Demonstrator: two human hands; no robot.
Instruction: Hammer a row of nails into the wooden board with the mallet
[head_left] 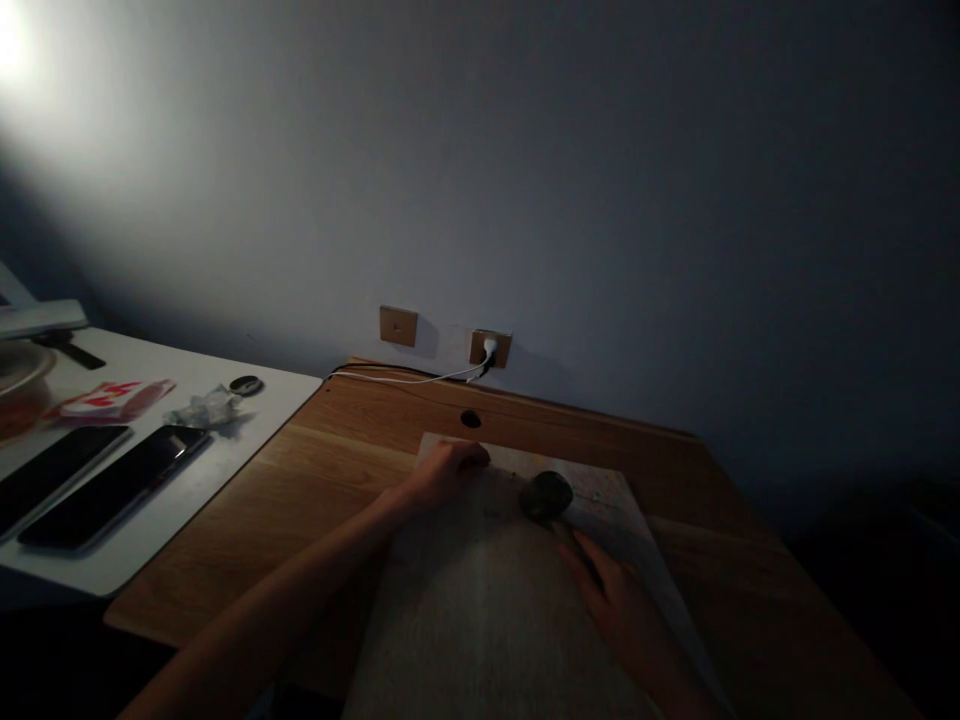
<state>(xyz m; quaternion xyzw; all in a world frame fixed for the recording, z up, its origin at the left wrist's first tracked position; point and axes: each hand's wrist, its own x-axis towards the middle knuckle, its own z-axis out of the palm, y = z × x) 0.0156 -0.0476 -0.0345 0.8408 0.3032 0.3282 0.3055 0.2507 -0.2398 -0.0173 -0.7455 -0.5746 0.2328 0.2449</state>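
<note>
A large pale board [480, 600] lies on the wooden desk, with faint coloured marks at its far right. My left hand [448, 468] rests near the board's far left corner, its fingers curled in; whether anything is in them is hidden. My right hand [611, 590] is closed around the handle of a dark round-headed tool [547, 496]. The tool's head is over the upper right part of the board, pointing away from me. Its handle runs back under my fingers. Dim light hides its exact kind.
On the left, a white table [247, 440] bears two dark phones [112, 487], a red and white packet [112, 400], crumpled clear plastic [206, 408], a small round dark object [247, 385] and a bowl [22, 385]. Behind the desk [300, 470], a white plug [490, 346] sits in a wall socket.
</note>
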